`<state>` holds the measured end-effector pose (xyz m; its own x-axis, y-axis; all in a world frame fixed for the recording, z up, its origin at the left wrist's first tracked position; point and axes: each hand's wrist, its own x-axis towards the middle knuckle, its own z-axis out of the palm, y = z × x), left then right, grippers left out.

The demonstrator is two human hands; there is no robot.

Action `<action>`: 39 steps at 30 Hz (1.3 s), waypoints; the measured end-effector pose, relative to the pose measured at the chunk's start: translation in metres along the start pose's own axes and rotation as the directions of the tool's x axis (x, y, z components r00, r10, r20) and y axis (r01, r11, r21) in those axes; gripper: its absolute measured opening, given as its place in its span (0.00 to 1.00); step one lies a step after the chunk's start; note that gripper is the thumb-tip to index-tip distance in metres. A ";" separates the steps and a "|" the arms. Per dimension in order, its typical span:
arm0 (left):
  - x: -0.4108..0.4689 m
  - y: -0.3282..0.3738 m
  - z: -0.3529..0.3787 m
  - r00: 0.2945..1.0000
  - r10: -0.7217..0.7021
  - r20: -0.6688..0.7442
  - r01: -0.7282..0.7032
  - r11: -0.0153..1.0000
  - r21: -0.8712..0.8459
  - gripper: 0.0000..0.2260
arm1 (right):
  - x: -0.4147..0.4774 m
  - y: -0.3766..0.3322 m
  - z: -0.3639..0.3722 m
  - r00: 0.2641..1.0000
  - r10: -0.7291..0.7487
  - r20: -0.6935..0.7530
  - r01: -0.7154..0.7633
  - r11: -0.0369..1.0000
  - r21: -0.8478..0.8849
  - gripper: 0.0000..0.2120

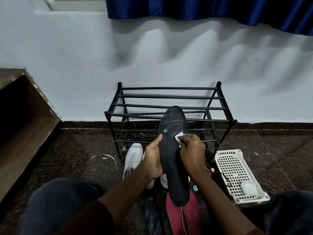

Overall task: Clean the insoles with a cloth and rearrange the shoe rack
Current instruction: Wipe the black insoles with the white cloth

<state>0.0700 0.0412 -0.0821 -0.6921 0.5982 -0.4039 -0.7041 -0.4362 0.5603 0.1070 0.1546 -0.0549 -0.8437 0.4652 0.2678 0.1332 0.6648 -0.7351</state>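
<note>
A pale blue wall [67,65] fills the upper view, with a dark blue curtain [203,7] hanging along its top. Below lies a dark speckled stone floor [76,146]. A brown wooden cabinet [22,116] stands open at the left. A black tubular shoe rack [169,97] sits against the wall at centre, its bars bare. Just right of it, on the floor, is a white perforated plastic basket [235,167]. A white lace-up sneaker [133,158] lies in front of the rack's left leg.

The black insole [174,158] is held upright in front of the rack, above a maroon shoe [191,214]. The left hand [153,160] grasps its left edge, thumb on the face. The right hand [193,150] pinches a small white cloth [179,135] against the insole's surface. A loose white string [105,156] lies on the floor at the left.
</note>
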 end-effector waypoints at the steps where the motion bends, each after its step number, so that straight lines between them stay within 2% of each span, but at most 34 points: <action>1: 0.000 0.001 0.001 1.000 0.003 0.010 -0.003 1.000 0.014 0.23 | -0.001 0.002 -0.001 1.000 0.003 -0.004 -0.003 1.000 0.002 0.12; 6: -0.002 0.006 0.005 0.999 0.030 0.031 -0.031 0.999 0.013 0.22 | -0.014 0.012 0.003 0.993 -0.120 0.011 0.120 0.993 -0.019 0.16; 10: -0.003 0.006 0.007 0.999 0.027 0.028 -0.027 0.999 -0.022 0.35 | -0.027 0.015 0.007 0.958 -0.283 0.045 0.285 0.958 -0.044 0.16; 13: 0.000 0.001 0.006 1.000 0.024 -0.006 -0.024 0.999 -0.034 0.41 | -0.034 0.013 0.011 0.951 -0.306 0.043 0.309 0.941 -0.136 0.14; 19: -0.001 -0.002 0.003 0.996 0.029 -0.089 -0.030 0.999 -0.013 0.41 | -0.046 -0.001 0.012 0.901 -0.414 0.132 0.432 0.886 -0.170 0.21; 22: 0.000 -0.003 0.004 0.995 0.045 -0.088 -0.047 0.999 -0.021 0.37 | -0.033 0.002 0.011 0.907 -0.400 0.131 0.421 0.866 -0.269 0.18; 28: -0.001 -0.005 0.009 0.998 0.023 -0.060 -0.024 1.000 -0.018 0.37 | -0.017 0.000 0.016 0.960 -0.279 0.035 0.271 0.881 -0.388 0.14; 32: 0.000 -0.005 0.003 0.996 0.035 -0.079 -0.036 0.999 -0.015 0.37 | -0.023 -0.010 0.020 0.976 -0.219 -0.007 0.210 0.944 -0.253 0.16; 39: -0.005 0.002 0.004 0.992 0.034 -0.123 -0.037 0.999 -0.018 0.40 | -0.037 -0.017 0.023 0.954 -0.297 0.024 0.298 0.953 -0.050 0.18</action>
<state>0.0724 0.0402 -0.0761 -0.7301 0.4954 -0.4706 -0.6809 -0.4700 0.5616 0.1241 0.1129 -0.0665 -0.8576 0.2321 0.4590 -0.0989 0.8013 -0.5900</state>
